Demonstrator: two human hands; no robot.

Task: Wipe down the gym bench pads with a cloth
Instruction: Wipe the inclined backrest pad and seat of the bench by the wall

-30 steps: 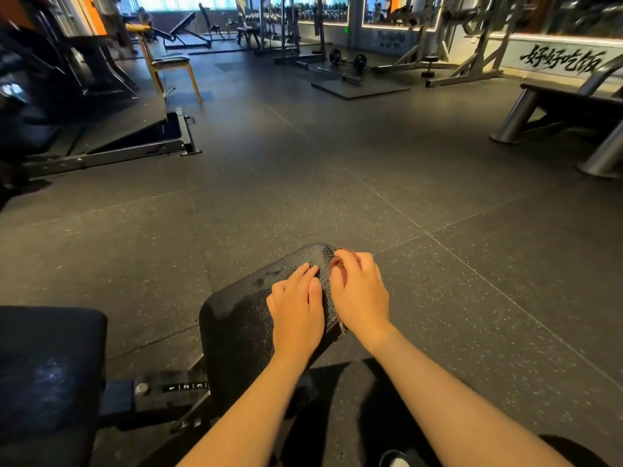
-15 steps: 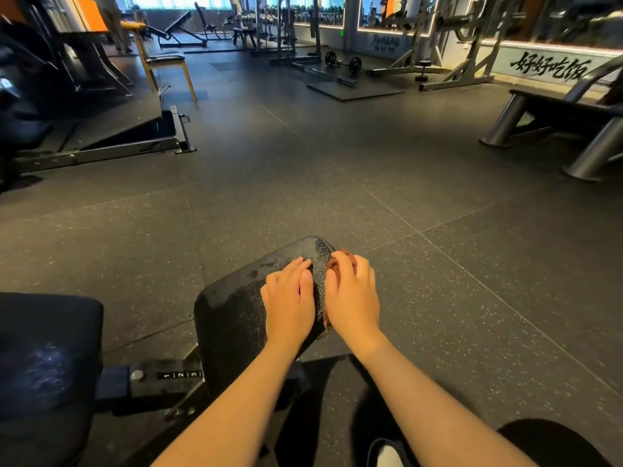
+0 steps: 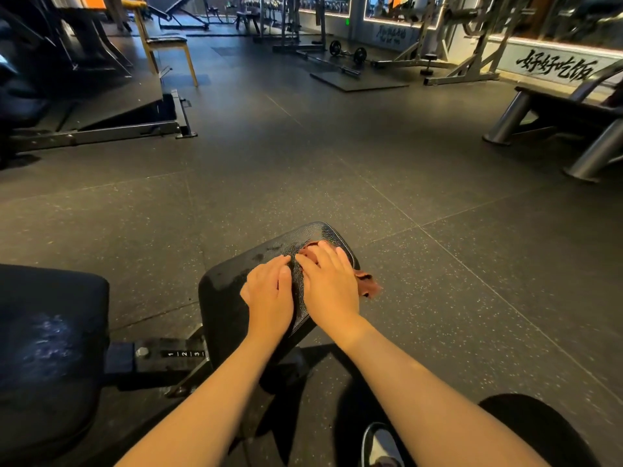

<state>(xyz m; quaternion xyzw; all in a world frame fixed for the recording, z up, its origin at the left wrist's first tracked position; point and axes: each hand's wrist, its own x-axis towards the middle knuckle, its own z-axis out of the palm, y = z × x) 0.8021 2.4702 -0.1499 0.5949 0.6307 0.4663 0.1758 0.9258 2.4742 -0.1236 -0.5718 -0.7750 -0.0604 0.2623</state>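
A small black bench pad (image 3: 229, 291) stands in front of me, its surface wet and shiny. My left hand (image 3: 269, 294) lies flat on the pad's middle with straight fingers. Just right of it, my right hand (image 3: 328, 284) presses a reddish-brown cloth (image 3: 367, 286) against the pad's right side. The cloth shows past the fingertips and sticks out beyond the pad's right edge; most of it is hidden under the hand. A larger black seat pad (image 3: 50, 332) sits at the lower left, joined by a numbered black rail (image 3: 168, 355).
Dark speckled rubber floor (image 3: 337, 163) spreads all around. A low black frame (image 3: 101, 129) lies at the left, a wooden chair (image 3: 168, 45) behind it, a metal-legged bench (image 3: 556, 119) at the right, and racks and a barbell (image 3: 347, 53) at the back. My shoe (image 3: 381, 446) shows at the bottom.
Both hands have slid slightly back along the pad. The cloth now pokes out past the pad's right edge, where it was almost hidden under my right hand before.
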